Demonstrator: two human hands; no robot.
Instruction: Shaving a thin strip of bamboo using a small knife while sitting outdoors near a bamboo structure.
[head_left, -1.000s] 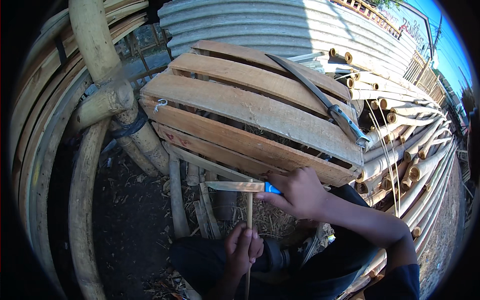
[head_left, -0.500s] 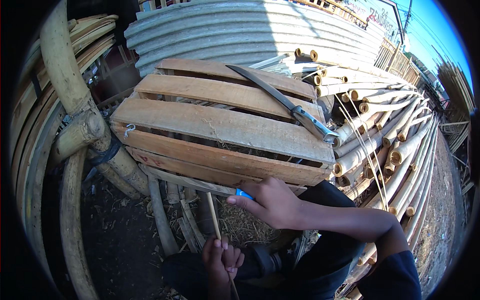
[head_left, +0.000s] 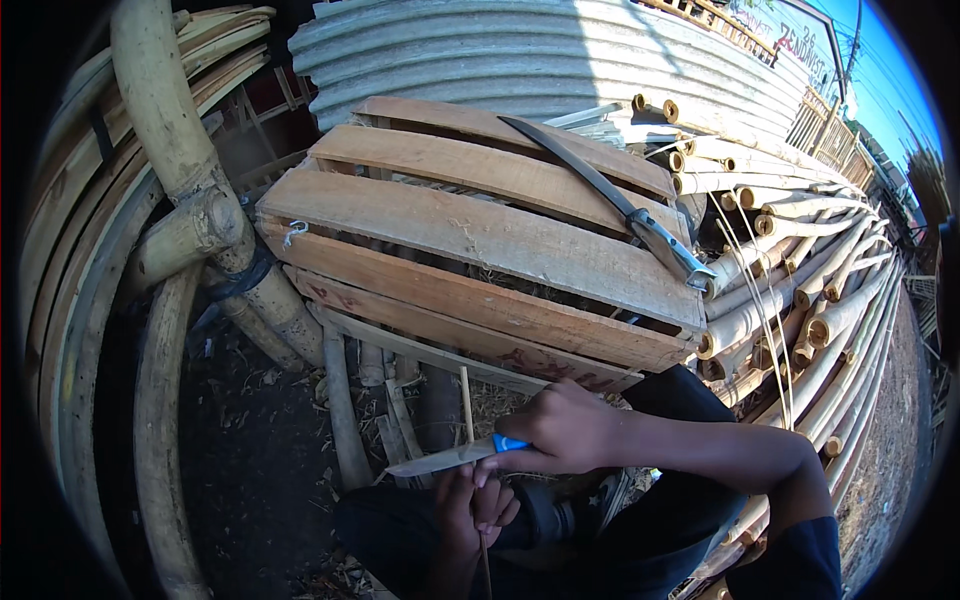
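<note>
Knife (head_left: 436,461) has dropped farther from crate (head_left: 400,212); right hand (head_left: 562,428) grips it. Left hand (head_left: 472,508) pinches stick (head_left: 466,405), near side of crate. Probably whittling; next pass calls for steady stick.

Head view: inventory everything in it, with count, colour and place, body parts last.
Knife: one, blue handle, lower centre
Thin stick: one, tan, lower centre, crossed by the knife
Crate: one, brown wood, centre
Long blade: one, dark, lying on the crate
String: one, white, crate's left front
Bamboo poles: many, yellowish, stacked at right
Corrugated sheeting: count unclear, grey, behind the crate
Bamboo posts: several, yellowish, left
Slats: many, tan, far left
Trousers: one pair, dark, bottom
Left hand: one, bare, holding the stick
Right hand: one, bare, gripping the knife
</note>
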